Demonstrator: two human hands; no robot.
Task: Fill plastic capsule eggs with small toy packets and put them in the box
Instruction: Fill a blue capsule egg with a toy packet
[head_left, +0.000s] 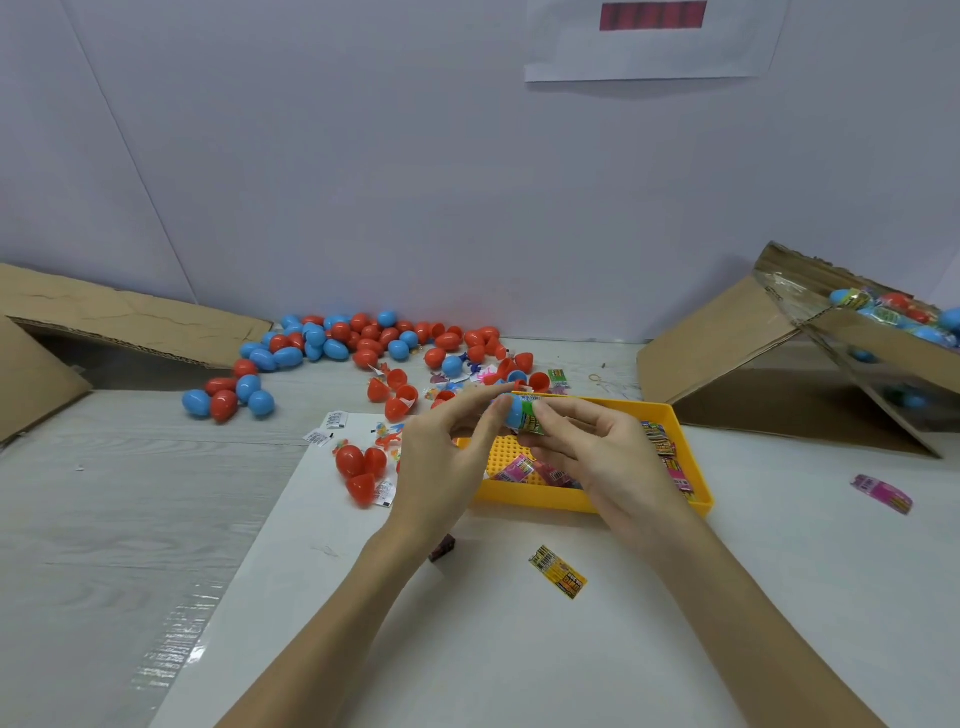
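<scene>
Two hands: we see the left hand (441, 457) and right hand (597, 452) pinching one blue egg (514, 410) above the yellow tray (587, 501), its green packet (532, 418) likely being wrapped on.
Box: cardboard box (883, 332), table's right edge, tilted towards us for easy dropping.
Supply: loose eggs (353, 343) along the far edge.

White paper sheet (649, 47) with red strip on wall; flattened cardboard (119, 317) left; rubber band (597, 379) on table.
</scene>
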